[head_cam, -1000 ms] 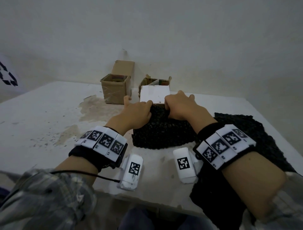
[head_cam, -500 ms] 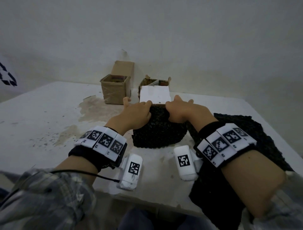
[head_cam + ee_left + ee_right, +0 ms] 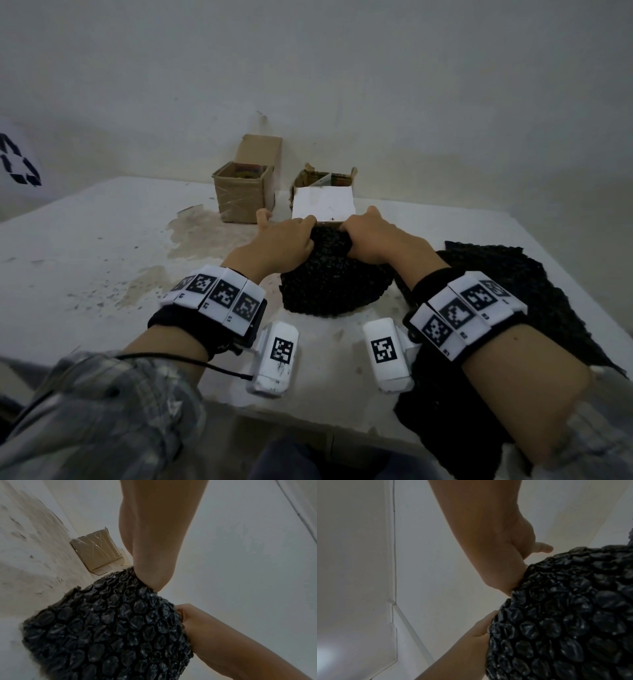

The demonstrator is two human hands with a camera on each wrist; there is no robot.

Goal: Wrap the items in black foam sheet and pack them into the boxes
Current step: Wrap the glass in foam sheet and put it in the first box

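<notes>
A lumpy bundle of black bubble foam sheet (image 3: 334, 284) sits on the white table (image 3: 102, 260), and whatever it wraps is hidden. My left hand (image 3: 291, 238) grips its top left with curled fingers, and my right hand (image 3: 368, 236) grips its top right close beside it. In the left wrist view my left hand (image 3: 154, 555) presses into the foam bundle (image 3: 109, 631), with the right hand (image 3: 204, 627) at its side. In the right wrist view my right hand (image 3: 506, 566) holds the foam bundle (image 3: 565, 618) against the left hand (image 3: 471, 642).
Two open cardboard boxes stand at the back: a taped one (image 3: 244, 193) on the left and a lower one (image 3: 325, 176) with a white panel (image 3: 323, 205) in front of it. A pile of black foam sheets (image 3: 520, 294) lies at the right, hanging over the table's near edge.
The right hand has drawn the foam's right side inward. The bundle is narrower and rounder, and the two hands are closer together on top.
</notes>
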